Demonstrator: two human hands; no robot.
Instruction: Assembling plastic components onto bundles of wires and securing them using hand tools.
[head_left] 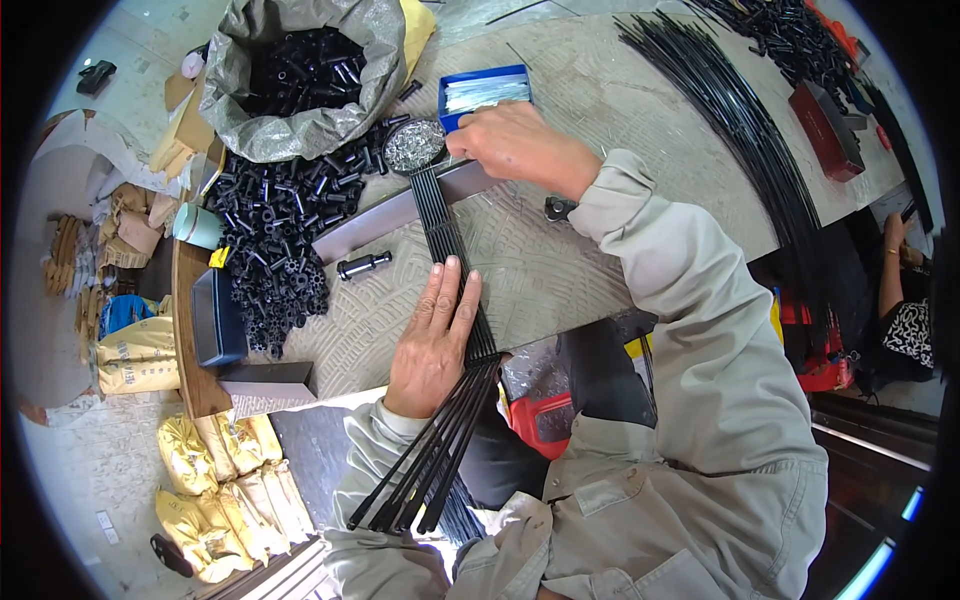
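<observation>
My left hand (432, 345) lies flat, fingers stretched out, on a row of thin black rods (440, 225). The rods lie side by side across the table and over a grey metal bar (380, 220); their near ends fan out past the table edge. At their far ends stands a round dish of small shiny metal pieces (414, 146). My right hand (515, 142) is closed, fingers bent down between this dish and a blue box (446, 88) of clear thin strips (487, 93). Whatever its fingertips hold is hidden. A black cylindrical fitting (364, 265) lies left of the rods.
A grey sack (225, 105) of black parts stands at the far left, above a heap of black tubular pieces (280, 220). Long black rods (745, 115) and a dark red box (828, 130) lie at right. Yellow bags (215, 500) sit on the floor. Another person's arm (893, 262) shows far right.
</observation>
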